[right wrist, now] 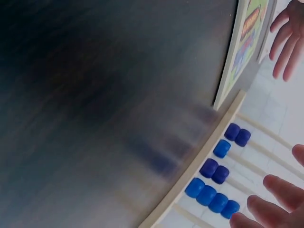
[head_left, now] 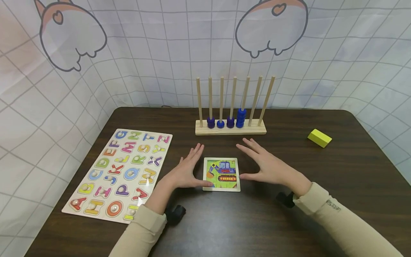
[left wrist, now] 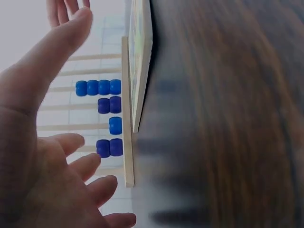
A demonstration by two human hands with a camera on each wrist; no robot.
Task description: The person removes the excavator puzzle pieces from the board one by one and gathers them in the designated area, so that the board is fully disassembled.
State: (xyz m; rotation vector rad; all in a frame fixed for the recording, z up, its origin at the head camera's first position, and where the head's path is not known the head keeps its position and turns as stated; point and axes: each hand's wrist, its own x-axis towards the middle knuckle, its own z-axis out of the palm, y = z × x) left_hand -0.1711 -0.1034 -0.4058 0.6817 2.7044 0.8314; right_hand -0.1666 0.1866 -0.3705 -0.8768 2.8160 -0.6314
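The left hand (head_left: 184, 174) is held released over the counter (head_left: 221, 228), its fingers spread and its thumb pointed inward. The right hand (head_left: 268, 167) is likewise held released, its fingers extended. Each wrist is covered by a rolled beige sleeve, and a small black device is seen below each. Between the two hands, the square puzzle (head_left: 222, 174) is laid flat on the counter, an excavator pictured within its pale frame. From the head view, its near left corner is overlapped by the left thumb, while the right thumb is seen at its right edge; whether either touches cannot be told.

To the left, the alphabet board (head_left: 68, 209) is set on the counter, filled with coloured, knobbed letters. Farther off on the right, a yellow block (head_left: 319, 138) is placed. Beyond the puzzle, a wooden bead stand (head_left: 230, 130) is stood near the counter's far edge; blue and purple beads are threaded on four of its seven rods. Behind, a white gridded curtain (head_left: 179, 53) is hung, printed with cartoon animals.
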